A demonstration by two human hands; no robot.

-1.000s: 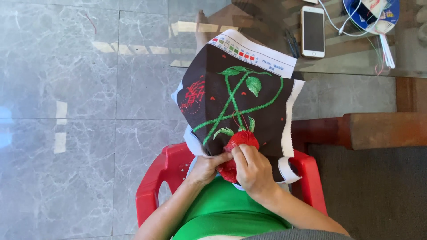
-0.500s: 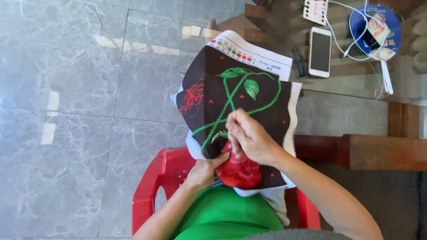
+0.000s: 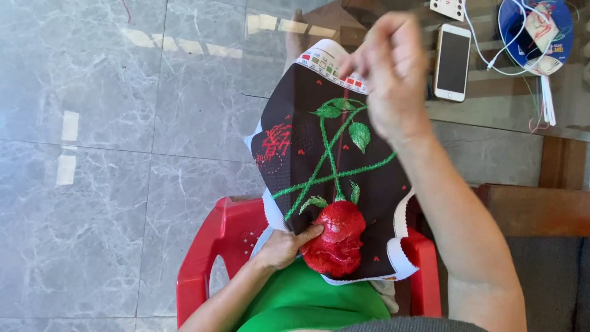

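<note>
A dark cross-stitch cloth (image 3: 307,154) with a white border lies over my lap, stitched with green stems, leaves and a red rose (image 3: 335,240). My left hand (image 3: 286,245) grips the cloth's lower left edge, thumb resting on the rose. My right hand (image 3: 390,71) is raised high over the cloth's top edge with fingers pinched together; a needle or thread in them is too small to make out.
I sit on a red plastic chair (image 3: 209,264) on a grey marble floor. A glass table (image 3: 491,92) ahead holds a white phone (image 3: 453,61), a white cable and a blue round tin (image 3: 534,31) with threads. A wooden bench (image 3: 534,209) lies to the right.
My right hand rose from the red rose, up across the cloth, to well above its top edge. The left hand kept its grip.
</note>
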